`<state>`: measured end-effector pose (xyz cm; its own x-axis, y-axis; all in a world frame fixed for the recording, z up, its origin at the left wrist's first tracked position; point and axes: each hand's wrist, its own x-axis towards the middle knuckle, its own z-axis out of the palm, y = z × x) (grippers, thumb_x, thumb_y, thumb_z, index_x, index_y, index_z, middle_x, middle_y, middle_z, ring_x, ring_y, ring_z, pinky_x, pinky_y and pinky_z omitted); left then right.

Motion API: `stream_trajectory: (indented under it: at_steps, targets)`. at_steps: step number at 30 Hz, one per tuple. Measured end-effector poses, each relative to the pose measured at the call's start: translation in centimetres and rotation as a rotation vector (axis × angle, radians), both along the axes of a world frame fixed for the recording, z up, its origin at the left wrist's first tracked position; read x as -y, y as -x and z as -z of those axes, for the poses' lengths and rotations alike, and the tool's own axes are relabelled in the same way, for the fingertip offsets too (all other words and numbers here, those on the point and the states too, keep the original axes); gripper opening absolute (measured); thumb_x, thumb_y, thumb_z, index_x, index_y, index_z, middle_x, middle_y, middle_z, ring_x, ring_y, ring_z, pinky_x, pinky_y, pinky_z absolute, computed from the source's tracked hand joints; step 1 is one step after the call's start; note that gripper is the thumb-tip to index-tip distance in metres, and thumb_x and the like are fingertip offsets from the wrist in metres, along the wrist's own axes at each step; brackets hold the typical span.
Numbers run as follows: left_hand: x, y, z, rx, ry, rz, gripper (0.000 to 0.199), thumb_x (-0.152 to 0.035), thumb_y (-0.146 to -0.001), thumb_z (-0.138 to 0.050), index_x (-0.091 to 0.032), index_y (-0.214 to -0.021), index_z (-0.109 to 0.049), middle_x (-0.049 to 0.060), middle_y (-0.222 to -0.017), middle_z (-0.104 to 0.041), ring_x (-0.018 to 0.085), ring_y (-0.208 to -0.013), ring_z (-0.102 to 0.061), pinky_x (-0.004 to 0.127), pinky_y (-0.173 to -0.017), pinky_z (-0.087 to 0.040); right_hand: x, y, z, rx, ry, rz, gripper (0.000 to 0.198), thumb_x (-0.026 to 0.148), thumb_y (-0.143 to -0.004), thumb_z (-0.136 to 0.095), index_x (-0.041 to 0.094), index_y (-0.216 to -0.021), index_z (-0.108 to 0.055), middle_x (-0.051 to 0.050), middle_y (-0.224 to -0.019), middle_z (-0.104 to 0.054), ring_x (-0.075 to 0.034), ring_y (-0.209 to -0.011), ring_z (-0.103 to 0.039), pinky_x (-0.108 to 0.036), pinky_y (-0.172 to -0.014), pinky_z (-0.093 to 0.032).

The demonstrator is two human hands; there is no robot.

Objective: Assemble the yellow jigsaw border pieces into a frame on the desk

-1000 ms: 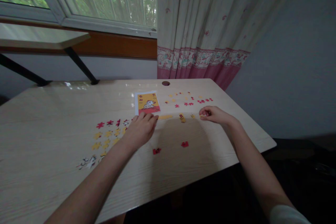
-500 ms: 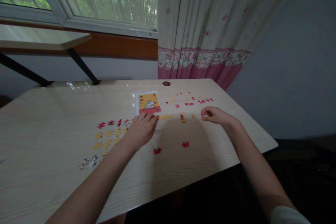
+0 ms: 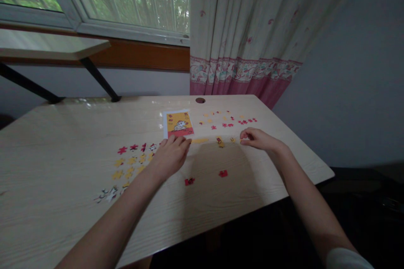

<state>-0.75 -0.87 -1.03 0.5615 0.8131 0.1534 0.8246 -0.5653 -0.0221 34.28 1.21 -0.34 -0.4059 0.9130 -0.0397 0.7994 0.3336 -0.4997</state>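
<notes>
My right hand [image 3: 255,138] pinches a small yellow puzzle piece [image 3: 241,140] close to the tabletop. Just left of it lies another yellow puzzle piece [image 3: 232,139] with a dark curved mark. Further left are joined yellow pieces with a red drawing [image 3: 220,141] and a thin yellow strip of puzzle pieces [image 3: 200,140]. At the strip's left end my left hand [image 3: 173,151] lies palm down, its fingers stretched out and touching the end. What is under those fingertips is hidden. Behind that hand is a picture card [image 3: 179,122] with a white animal on yellow and red.
Sorted rows of red and yellow puzzle pieces [image 3: 129,161] and white ones [image 3: 111,193] lie at left, partly behind my left forearm. More loose pieces [image 3: 227,125] are scattered at the back right. Two red pieces [image 3: 223,173] lie nearer the table's front edge [image 3: 252,211].
My right hand has shifted slightly left with the yellow puzzle piece, toward the piece with the curved mark. My left hand stays in place.
</notes>
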Motion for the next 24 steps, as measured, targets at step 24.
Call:
stream_trajectory:
  at_steps: [24]
  targets:
    - [0.0, 0.1, 0.1, 0.006, -0.023, 0.016, 0.032, -0.024, -0.095, -0.035, -0.017, -0.119, -0.054, 0.011, -0.109, -0.060, 0.027, -0.099, -0.047, 0.037, -0.076, -0.038, 2.0, 6.6, 0.8, -0.050, -0.054, -0.171, 0.011, 0.028, -0.077, -0.065, 0.019, -0.083, -0.069, -0.001, -0.073, -0.063, -0.010, -0.060, -0.050, -0.022, -0.057, -0.038]
